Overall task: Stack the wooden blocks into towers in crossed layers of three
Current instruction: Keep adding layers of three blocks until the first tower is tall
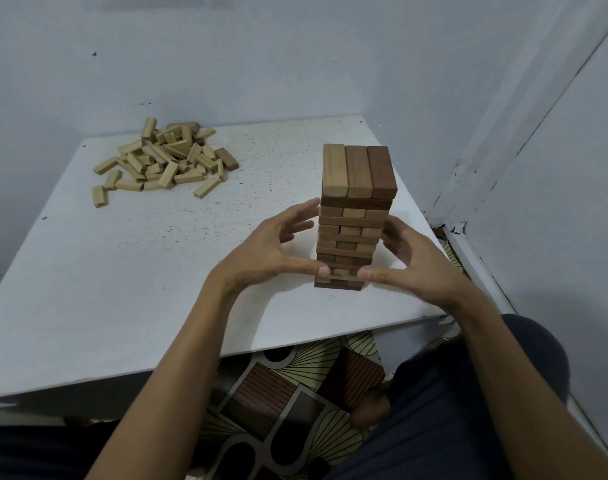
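Observation:
A tall tower of wooden blocks [356,209] stands on the right part of the white table [140,271], in crossed layers, with three blocks side by side on top. My left hand [275,247] is at the tower's left side, fingers spread and straight, its thumb touching a low layer at the front. My right hand [410,261] cups the right side, fingers against the lower layers, thumb at the front near the left thumb. Neither hand holds a block. A pile of loose pale blocks [167,161] lies at the table's far left.
Grey walls meet in a corner behind and to the right of the table. The table's near edge [226,358] overhangs a patterned floor [288,393]. My legs in dark clothing show at the bottom right.

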A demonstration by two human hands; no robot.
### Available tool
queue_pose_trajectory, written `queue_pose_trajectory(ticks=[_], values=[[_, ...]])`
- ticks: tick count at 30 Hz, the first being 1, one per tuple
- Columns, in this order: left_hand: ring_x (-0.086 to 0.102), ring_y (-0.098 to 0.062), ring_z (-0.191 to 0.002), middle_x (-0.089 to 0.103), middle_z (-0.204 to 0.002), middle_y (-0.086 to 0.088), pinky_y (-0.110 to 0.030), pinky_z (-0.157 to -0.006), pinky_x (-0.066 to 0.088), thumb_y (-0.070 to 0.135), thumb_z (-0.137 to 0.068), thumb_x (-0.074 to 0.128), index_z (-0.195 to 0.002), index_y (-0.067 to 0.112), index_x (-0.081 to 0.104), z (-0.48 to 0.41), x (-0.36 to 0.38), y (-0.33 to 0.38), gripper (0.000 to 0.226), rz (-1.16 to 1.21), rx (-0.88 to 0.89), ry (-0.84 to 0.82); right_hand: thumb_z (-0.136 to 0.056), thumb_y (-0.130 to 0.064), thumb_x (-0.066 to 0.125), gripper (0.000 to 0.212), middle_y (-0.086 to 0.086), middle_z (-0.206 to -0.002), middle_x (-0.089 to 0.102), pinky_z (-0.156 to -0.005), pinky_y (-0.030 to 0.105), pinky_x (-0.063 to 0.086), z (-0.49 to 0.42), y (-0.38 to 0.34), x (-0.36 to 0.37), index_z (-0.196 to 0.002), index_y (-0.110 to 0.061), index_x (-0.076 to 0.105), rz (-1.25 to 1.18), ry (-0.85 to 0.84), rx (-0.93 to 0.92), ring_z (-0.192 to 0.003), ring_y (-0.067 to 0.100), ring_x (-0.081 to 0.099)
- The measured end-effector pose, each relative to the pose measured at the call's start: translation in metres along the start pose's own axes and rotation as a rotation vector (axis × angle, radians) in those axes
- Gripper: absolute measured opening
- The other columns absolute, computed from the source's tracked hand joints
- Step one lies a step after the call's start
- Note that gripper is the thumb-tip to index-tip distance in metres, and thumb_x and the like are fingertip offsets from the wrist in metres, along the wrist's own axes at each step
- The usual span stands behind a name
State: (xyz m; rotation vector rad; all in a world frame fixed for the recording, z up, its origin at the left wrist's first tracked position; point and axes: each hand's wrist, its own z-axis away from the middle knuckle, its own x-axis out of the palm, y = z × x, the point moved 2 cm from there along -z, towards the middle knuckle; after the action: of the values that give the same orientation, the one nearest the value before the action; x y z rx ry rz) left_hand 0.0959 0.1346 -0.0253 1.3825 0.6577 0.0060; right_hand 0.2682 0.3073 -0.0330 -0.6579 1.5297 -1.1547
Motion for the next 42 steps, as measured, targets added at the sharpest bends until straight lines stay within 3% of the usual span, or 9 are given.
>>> queue_pose_trajectory(ticks=[5, 11, 25, 42], values=[[0.046, -0.006, -0.135, 0.051, -0.146, 0.011, -0.047, -0.117, 0.032, 0.05, -0.056, 0.088, -0.145, 0.029, 0.043, -0.007, -0.008, 0.008, 0.102, -0.044, 0.02, -0.062, -0.067, -0.039, 0.086, 0.082, -0.031, -0.134, 0.053, -0.109, 0.019, 0.031, -0.009, -0.01, -0.011, -0.138, -0.042, 0.045, 0.033, -0.059, 0.018, -0.13, -0.01, 0.043], [0.052, -0.005, -0.128, 0.061, -0.133, 0.014, -0.048, -0.115, 0.035, 0.042, -0.058, 0.09, -0.136, 0.028, 0.052, -0.013, -0.008, 0.014, 0.088, -0.046, 0.06, -0.075, -0.065, -0.033, 0.088, 0.078, -0.02, -0.133, 0.06, -0.116, 0.036, 0.034, -0.013, -0.018, -0.011, -0.134, -0.032, 0.053, 0.02, -0.07, 0.008, -0.131, 0.001, 0.049], [0.054, -0.005, -0.125, 0.063, -0.129, 0.012, -0.049, -0.113, 0.036, 0.047, -0.058, 0.087, -0.131, 0.024, 0.054, -0.015, -0.006, 0.017, 0.084, -0.056, 0.063, -0.071, -0.065, -0.028, 0.085, 0.069, -0.018, -0.122, 0.066, -0.111, 0.031, 0.04, -0.015, -0.015, -0.009, -0.127, -0.026, 0.055, 0.002, -0.054, 0.019, -0.122, 0.001, 0.056], [0.055, -0.007, -0.124, 0.064, -0.127, 0.01, -0.049, -0.112, 0.037, 0.047, -0.06, 0.086, -0.129, 0.023, 0.056, -0.015, -0.005, 0.018, 0.079, -0.065, 0.069, -0.059, -0.065, -0.031, 0.085, 0.069, -0.015, -0.123, 0.066, -0.112, 0.038, 0.04, -0.015, -0.016, -0.008, -0.127, -0.026, 0.056, 0.022, -0.036, 0.025, -0.121, 0.002, 0.057]])
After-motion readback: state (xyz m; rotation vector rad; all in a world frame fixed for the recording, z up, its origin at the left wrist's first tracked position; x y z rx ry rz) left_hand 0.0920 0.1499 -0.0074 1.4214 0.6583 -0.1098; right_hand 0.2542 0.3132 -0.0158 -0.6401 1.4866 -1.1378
